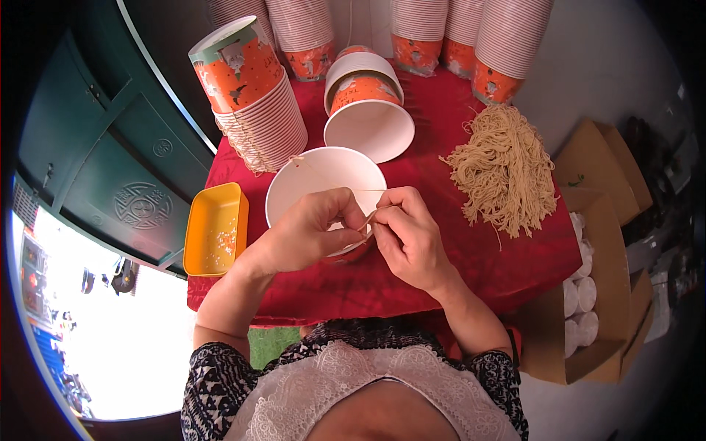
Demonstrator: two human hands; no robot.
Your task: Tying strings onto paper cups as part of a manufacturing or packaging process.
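Observation:
My left hand (312,231) and my right hand (413,239) meet above the near side of a white paper bucket (283,180). Both are closed, fingertips pinching a thin tan string (373,214) that runs between them. A strand of it seems to trail across the bucket's mouth toward the far rim; the bucket's lower part is mostly hidden behind my hands. To the right lies a big loose heap of tan strings (504,173). A yellow tray (195,231) with small white and orange bits in it stands left of my left forearm.
Behind the bucket, two paper buckets (370,131) lie on their sides on the red cloth (441,257). A tall bucket stack (268,125) leans at far left. Wrapped stacks (507,51) line the back. An open cardboard box (607,257) holding white rolls stands right of the table.

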